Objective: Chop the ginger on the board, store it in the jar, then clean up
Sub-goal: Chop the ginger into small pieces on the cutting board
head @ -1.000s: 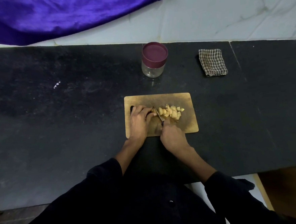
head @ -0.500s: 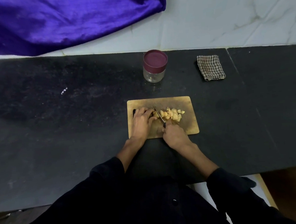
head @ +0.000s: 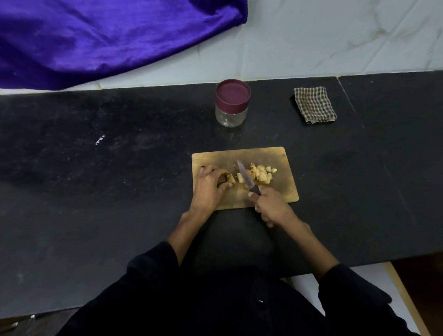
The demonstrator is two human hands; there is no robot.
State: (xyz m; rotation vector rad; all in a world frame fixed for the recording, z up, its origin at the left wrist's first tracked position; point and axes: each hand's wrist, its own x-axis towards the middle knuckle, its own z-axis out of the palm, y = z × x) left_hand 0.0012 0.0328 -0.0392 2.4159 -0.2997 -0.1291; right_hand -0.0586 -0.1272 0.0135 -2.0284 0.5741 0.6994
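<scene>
A wooden cutting board [head: 280,158] lies on the black counter. A pile of chopped ginger pieces [head: 261,176] sits in its middle. My left hand [head: 210,188] rests on the board's left side and holds a remaining ginger piece [head: 227,179] under curled fingers. My right hand [head: 271,207] grips the black handle of a small knife [head: 244,174], whose blade points away from me between the held piece and the pile. A clear glass jar [head: 230,104] with a maroon lid on it stands behind the board.
A folded checked cloth [head: 315,104] lies at the back right of the counter [head: 86,203]. Purple fabric [head: 87,33] hangs over the white tiled wall at the back left. The counter's front edge is close to my body.
The knife blade has come up off the ginger and now shows flat, shifted slightly right of my left hand. The camera has tilted, so the scene sits lower in view.
</scene>
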